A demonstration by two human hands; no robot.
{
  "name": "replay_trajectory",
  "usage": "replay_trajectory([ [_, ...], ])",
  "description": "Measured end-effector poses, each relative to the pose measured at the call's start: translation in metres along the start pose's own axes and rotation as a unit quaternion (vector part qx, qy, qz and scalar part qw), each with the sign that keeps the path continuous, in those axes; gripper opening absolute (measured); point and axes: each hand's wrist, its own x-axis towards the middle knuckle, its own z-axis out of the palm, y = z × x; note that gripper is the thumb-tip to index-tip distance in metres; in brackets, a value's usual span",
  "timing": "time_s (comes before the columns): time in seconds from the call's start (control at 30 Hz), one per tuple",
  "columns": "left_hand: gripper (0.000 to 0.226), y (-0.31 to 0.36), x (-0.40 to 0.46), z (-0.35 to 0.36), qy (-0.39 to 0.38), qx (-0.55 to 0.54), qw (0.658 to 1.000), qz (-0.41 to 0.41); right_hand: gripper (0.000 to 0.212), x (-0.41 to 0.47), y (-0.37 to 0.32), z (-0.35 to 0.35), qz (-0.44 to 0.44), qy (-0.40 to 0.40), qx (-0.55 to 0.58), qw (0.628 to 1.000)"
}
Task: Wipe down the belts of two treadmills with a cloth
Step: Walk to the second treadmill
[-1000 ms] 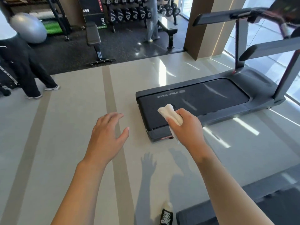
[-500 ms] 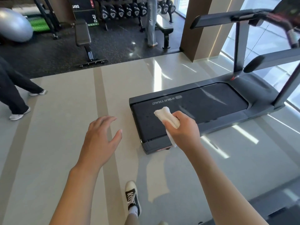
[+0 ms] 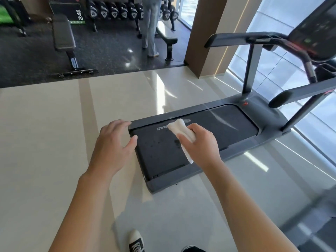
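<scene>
A dark grey treadmill [image 3: 269, 122] stands on the pale floor, its black belt [image 3: 160, 153] running from the near end toward the console at the right. My right hand [image 3: 200, 144] grips a white cloth [image 3: 181, 132], held above the belt's near half; one end of the cloth sticks up and the other hangs down below my palm. My left hand [image 3: 112, 146] is spread with relaxed fingers over the treadmill's near left corner, holding nothing; I cannot tell whether it touches the frame. Small dark spots mark the belt near the cloth.
A brown pillar [image 3: 205, 33] stands behind the treadmill, with windows to the right. A weight bench [image 3: 63, 33] and dumbbell rack [image 3: 116, 11] fill the dark floor at the back, where a person [image 3: 151, 26] stands. The edge of a second treadmill [image 3: 323, 231] shows at bottom right.
I have stepped closer to the treadmill. Both hands have come forward: the left one from over the floor to the near left corner, the right one with the cloth further over the belt.
</scene>
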Motion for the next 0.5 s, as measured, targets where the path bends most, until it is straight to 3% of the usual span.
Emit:
replay_trajectory([
  [0.27, 0.044, 0.016, 0.074, 0.036, -0.001, -0.007, 1.000, 0.015, 0.026, 0.072, 0.020, -0.001, -0.003, 0.002, 0.000, 1.000],
  [0.5, 0.044, 0.044, 0.123, 0.097, 0.011, 0.007, 1.000, -0.025, 0.024, 0.152, 0.077, -0.006, -0.035, -0.039, 0.012, 0.999],
])
